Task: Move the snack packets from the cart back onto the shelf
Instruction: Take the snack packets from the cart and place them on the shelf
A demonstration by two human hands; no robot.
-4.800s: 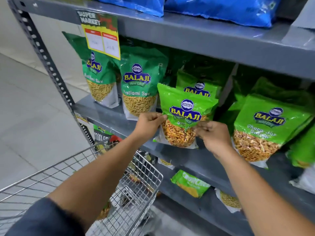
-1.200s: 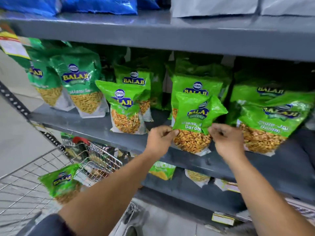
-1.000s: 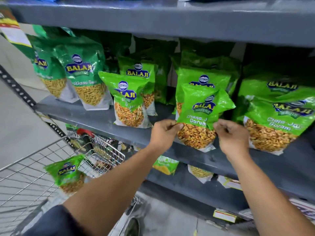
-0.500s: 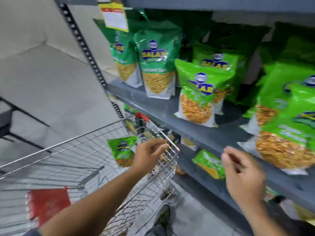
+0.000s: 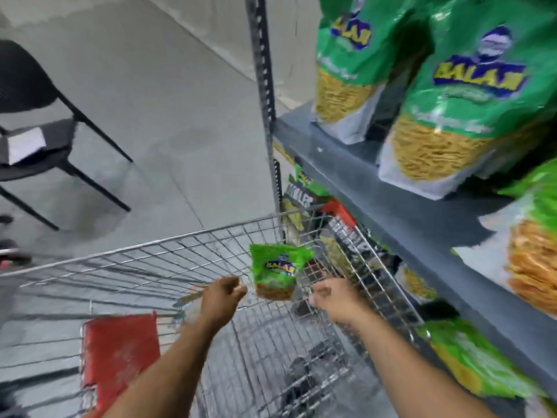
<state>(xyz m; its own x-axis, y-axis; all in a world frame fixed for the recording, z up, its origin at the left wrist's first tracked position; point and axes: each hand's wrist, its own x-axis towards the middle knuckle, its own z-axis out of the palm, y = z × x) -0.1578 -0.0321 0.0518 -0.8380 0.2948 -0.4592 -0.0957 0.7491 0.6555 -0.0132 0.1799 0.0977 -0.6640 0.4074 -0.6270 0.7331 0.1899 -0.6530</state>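
Observation:
A light-green Balaji snack packet stands inside the wire cart, against its far right corner. Both my hands are down in the cart on either side of it. My left hand is just left of the packet with fingers loosely curled, holding nothing. My right hand is just right of it, fingers curled and empty, a small gap from the packet. The grey shelf on the right carries dark-green packets and a light-green one at the frame edge.
A red flap lies at the cart's near end. A lower shelf holds another green packet and dark packets. The perforated shelf post rises beside the cart. A black chair stands on the grey floor at left.
Both hands let go of the packet placed on the shelf and dropped into the cart. My view swung down and left, and the hands closed in on the packet in the cart.

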